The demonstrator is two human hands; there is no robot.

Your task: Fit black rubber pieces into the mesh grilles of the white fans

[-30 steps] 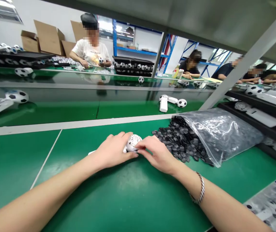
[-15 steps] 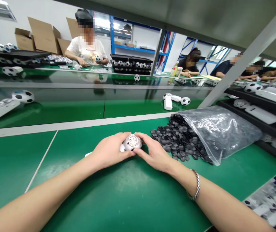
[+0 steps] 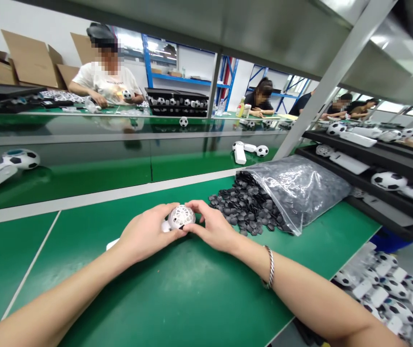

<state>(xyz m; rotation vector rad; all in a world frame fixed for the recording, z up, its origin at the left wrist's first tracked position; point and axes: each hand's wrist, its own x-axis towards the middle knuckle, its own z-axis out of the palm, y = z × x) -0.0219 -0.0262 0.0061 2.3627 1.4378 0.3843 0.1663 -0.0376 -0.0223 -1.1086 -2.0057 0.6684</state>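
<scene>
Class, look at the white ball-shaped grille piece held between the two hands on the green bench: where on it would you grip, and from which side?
Grip the white grille ball across its round sides, as the left hand and right hand do, coming from either flank. Its dome faces up and open; a white handle runs left under the left hand.

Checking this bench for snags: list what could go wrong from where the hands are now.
1. The clear bag lies open on its side and the black pieces already spill close to the right hand; a wrist sweep could scatter them.
2. The white ball-shaped part is held only by fingertips of the left hand and the right; it might slip onto the green table.
</scene>
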